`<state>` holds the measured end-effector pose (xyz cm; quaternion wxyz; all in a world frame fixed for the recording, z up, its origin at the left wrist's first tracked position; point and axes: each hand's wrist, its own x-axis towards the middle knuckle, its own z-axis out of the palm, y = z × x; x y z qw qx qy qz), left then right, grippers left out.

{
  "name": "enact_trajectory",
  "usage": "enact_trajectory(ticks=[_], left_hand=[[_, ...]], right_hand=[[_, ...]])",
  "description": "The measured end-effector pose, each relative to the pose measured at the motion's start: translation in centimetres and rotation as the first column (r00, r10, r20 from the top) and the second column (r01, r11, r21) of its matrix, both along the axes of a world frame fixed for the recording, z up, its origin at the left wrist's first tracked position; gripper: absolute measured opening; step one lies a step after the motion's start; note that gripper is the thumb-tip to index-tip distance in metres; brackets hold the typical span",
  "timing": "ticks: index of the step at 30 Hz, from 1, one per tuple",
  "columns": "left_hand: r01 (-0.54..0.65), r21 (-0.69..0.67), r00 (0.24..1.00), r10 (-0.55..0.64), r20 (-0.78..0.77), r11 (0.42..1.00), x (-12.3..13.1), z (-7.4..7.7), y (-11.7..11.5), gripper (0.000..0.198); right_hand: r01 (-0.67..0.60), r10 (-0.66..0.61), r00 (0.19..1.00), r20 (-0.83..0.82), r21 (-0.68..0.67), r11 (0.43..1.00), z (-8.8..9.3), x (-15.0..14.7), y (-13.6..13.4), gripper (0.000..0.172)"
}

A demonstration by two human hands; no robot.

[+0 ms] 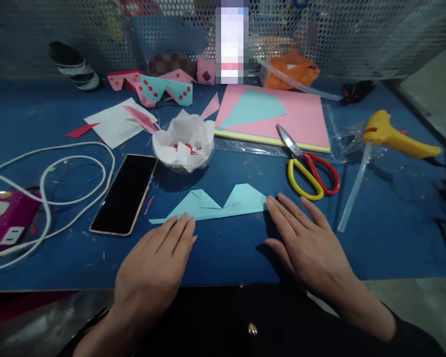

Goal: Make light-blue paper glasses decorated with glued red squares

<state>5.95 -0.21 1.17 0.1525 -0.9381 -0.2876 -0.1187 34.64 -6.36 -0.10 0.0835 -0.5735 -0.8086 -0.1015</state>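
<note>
A light-blue folded paper piece (215,210) lies on the blue table in front of me, with two raised peaks and a V-shaped dip between them. My left hand (154,265) rests flat, its fingertips at the lower left edge of the paper. At the paper's right end, my right hand (308,238) has its fingers stretched out and thumb apart, the fingertips at the corner. Neither hand grips anything. Scissors (305,171) with one yellow and one red handle lie just beyond my right hand. A dark-screened phone (124,196) lies beyond my left hand.
A paper-lined bowl (184,144) with red scraps stands beyond the folded paper. Pink and blue sheets (305,114) are stacked behind the scissors. A yellow glue gun (394,136) lies right, a white cable (113,163) left. Decorated paper glasses (167,89) stand at the back.
</note>
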Motion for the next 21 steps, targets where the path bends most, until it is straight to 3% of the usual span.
enact_trajectory(ticks=[3,9,14,21], left_hand=[[0.068,0.078,0.997,-0.069,0.015,0.995,1.5,0.4,1.0,0.031],[0.056,0.136,0.998,-0.059,0.021,0.989,3.9,1.3,2.5,0.027],[0.039,0.141,0.996,-0.050,0.074,0.989,3.9,0.7,2.8,0.022],[-0.040,0.035,0.987,0.034,0.158,0.999,3.5,0.1,2.6,0.019]], right_hand=[[-0.009,0.008,1.000,0.012,0.061,0.998,0.0,0.8,1.0,0.039],[0.024,-0.006,0.996,-0.085,0.206,0.978,0.9,0.5,1.9,0.016],[0.038,-0.017,0.989,-0.145,0.146,0.989,1.4,-1.0,2.1,0.017],[0.006,0.009,0.988,-0.156,0.093,0.996,1.3,-1.6,2.5,0.021]])
